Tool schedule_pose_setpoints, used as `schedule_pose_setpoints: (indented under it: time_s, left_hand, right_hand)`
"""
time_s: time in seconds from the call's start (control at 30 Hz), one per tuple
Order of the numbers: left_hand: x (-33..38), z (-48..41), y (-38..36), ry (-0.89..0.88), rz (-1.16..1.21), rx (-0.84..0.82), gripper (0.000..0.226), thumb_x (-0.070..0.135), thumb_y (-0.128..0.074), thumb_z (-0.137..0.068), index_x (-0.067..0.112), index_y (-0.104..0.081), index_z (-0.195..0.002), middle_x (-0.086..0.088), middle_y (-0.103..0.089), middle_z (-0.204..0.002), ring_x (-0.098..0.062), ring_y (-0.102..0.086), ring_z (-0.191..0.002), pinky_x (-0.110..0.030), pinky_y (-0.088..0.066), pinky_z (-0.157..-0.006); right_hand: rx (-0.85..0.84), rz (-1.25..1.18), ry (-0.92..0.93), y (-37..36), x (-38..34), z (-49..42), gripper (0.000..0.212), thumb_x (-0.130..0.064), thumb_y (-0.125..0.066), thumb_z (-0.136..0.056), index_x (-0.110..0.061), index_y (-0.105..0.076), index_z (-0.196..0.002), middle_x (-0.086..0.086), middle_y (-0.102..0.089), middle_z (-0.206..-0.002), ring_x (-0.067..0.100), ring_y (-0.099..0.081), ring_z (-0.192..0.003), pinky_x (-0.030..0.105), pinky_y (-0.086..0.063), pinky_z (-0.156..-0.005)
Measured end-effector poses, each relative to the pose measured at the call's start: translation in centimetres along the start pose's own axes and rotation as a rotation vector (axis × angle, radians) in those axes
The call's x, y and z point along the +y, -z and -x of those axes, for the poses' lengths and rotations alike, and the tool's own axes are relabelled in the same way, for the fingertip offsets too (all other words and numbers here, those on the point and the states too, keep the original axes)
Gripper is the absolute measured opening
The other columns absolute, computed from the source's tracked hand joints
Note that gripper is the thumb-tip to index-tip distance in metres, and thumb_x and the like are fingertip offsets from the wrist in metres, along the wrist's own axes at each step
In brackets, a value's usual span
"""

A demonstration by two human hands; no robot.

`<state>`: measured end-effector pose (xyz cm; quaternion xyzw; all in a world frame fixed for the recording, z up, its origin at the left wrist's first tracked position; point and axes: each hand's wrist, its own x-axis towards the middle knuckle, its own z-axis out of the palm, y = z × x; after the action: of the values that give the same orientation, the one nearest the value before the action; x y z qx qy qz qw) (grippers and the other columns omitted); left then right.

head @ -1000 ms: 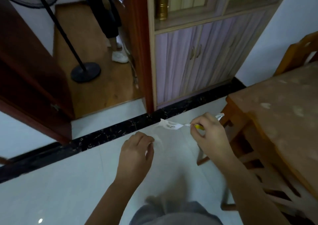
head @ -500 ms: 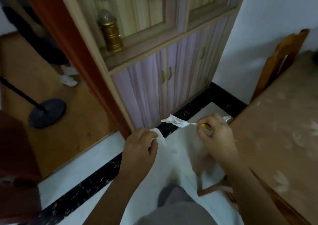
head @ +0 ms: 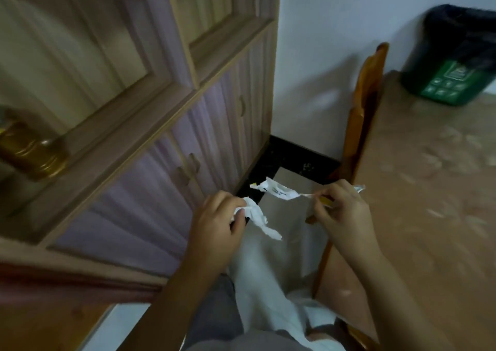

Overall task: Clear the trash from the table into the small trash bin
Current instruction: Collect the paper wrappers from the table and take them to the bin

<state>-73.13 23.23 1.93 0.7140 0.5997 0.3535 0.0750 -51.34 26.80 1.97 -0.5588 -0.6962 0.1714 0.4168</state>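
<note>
Trash in both hands, bin now in sight

The view has swung right, bringing the small dark bin with green label (head: 453, 82) into view on the brown desk (head: 429, 216). The left grip (head: 217, 232) clutches crumpled white paper (head: 255, 213). The right grip (head: 341, 216) pinches a twisted printed white wrapper (head: 279, 191), well short of the bin.

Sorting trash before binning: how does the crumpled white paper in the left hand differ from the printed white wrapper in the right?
The crumpled white paper is plain and wadded, hanging from the left hand. The printed white wrapper bears black text, shows yellow at the grip, and sticks out sideways from the right hand. Both are light scraps, each pinched by one hand.
</note>
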Motion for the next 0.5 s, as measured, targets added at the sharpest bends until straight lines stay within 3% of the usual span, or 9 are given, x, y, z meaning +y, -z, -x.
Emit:
schedule_pose_setpoints:
  time_s: [0.1,0.13,0.23,0.3,0.5]
  left_hand:
    - [-1.8,-5.2,-1.9,-0.044,0.066,-0.055,0.02,0.018,-0.046,-0.083,0.008,-0.064,-0.081,-0.005,-0.06,-0.08,-0.017,-0.05,-0.077,-0.026,-0.039,-0.068]
    - [-2.5,-7.1,-2.5,-0.067,0.081,-0.075,0.02,0.018,-0.046,-0.083,0.007,-0.063,-0.081,-0.005,-0.06,-0.081,-0.018,-0.051,-0.078,-0.029,-0.04,-0.068]
    - [-4.8,-13.3,-3.9,-0.156,0.112,-0.118,0.021,0.018,-0.046,-0.083,0.006,-0.063,-0.08,-0.005,-0.059,-0.08,-0.019,-0.053,-0.076,-0.03,-0.041,-0.067]
    - [-6.0,-17.7,-4.5,-0.195,0.146,-0.153,0.021,0.019,-0.046,-0.084,0.007,-0.063,-0.08,-0.004,-0.059,-0.08,-0.015,-0.051,-0.076,-0.022,-0.038,-0.069]
    - [-8.0,-29.2,-8.0,-0.302,0.296,-0.221,0.019,0.019,-0.048,-0.082,0.007,-0.062,-0.079,-0.004,-0.059,-0.078,-0.014,-0.052,-0.075,-0.017,-0.037,-0.067]
  right_hand:
    - [0.065,0.118,-0.068,-0.6,1.0,-3.6,0.004,-0.011,-0.064,-0.076,-0.014,-0.062,-0.074,-0.006,-0.051,-0.075,0.014,-0.054,-0.07,0.043,-0.048,-0.069]
    - [0.078,0.145,-0.09,-0.9,1.3,-5.0,0.007,-0.007,-0.067,-0.077,-0.012,-0.062,-0.075,-0.004,-0.053,-0.077,0.016,-0.055,-0.071,0.043,-0.048,-0.068]
    - [0.148,0.175,-0.122,-2.3,1.7,-9.9,0.01,0.001,-0.068,-0.075,-0.007,-0.064,-0.076,-0.001,-0.053,-0.078,0.009,-0.05,-0.072,0.015,-0.041,-0.066]
    - [0.198,0.197,-0.151,-3.2,1.7,-13.1,0.01,0.003,-0.068,-0.075,-0.006,-0.063,-0.076,-0.001,-0.051,-0.077,0.003,-0.044,-0.07,0.007,-0.037,-0.066]
    - [0.359,0.268,-0.223,-4.9,3.0,-20.3,0.005,-0.011,-0.06,-0.073,-0.007,-0.063,-0.072,0.005,-0.057,-0.075,0.019,-0.054,-0.067,0.019,-0.038,-0.061]
